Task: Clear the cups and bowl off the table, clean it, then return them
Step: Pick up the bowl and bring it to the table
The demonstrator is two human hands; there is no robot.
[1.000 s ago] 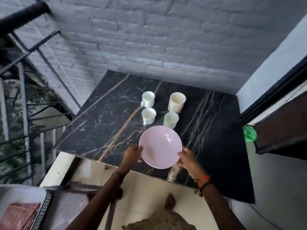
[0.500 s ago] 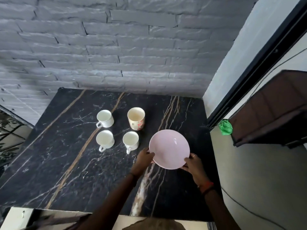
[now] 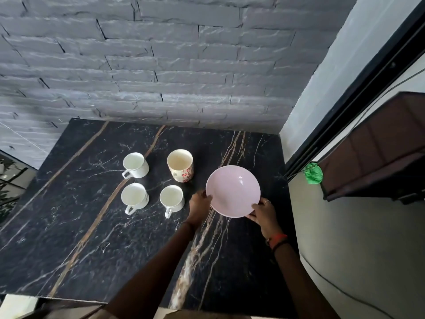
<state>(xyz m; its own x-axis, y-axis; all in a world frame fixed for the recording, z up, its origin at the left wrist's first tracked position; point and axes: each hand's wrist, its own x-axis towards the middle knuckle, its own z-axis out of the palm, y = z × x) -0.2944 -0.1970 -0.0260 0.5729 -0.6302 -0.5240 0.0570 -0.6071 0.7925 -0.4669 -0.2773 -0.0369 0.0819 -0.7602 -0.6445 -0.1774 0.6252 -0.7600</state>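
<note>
Between both hands, a round pale pink bowl [image 3: 233, 191] is gripped at its rim.
Left hand [image 3: 199, 207] and right hand [image 3: 264, 214] hold opposite sides; white ceramic cups [image 3: 172, 199] stand left of them, edge of the black marble table [image 3: 92, 226] just right.

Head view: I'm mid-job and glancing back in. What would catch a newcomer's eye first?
The pink bowl stands out most, gripped at its rim by the left hand and right hand over the right side of the black marble table. Left of it, three white cups and a flowered mug stand in a square. A green bundle sits by the door frame, right of the table.
</note>
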